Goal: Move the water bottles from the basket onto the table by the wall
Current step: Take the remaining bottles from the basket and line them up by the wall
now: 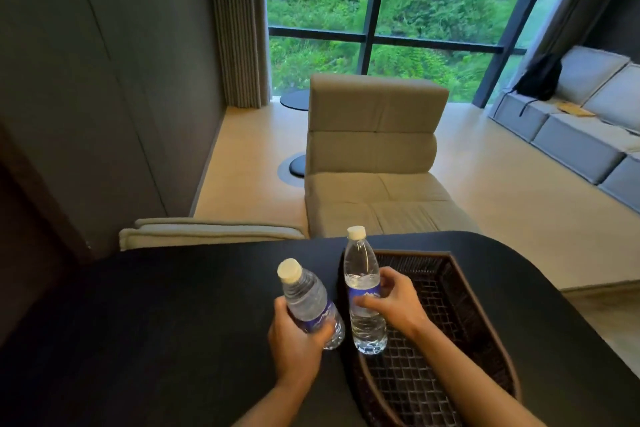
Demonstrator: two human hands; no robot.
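Two clear water bottles with white caps and blue labels are in my hands. My left hand grips the left bottle, which tilts to the left above the black table. My right hand holds the right bottle upright at the left rim of the dark woven basket. The bottle's base is over the basket's left edge. The rest of the basket shows only its woven bottom.
The black table has a rounded far right corner. Behind it stand a beige lounge chair and a beige cushion edge. A dark wall runs along the left. A grey sofa sits at the right under large windows.
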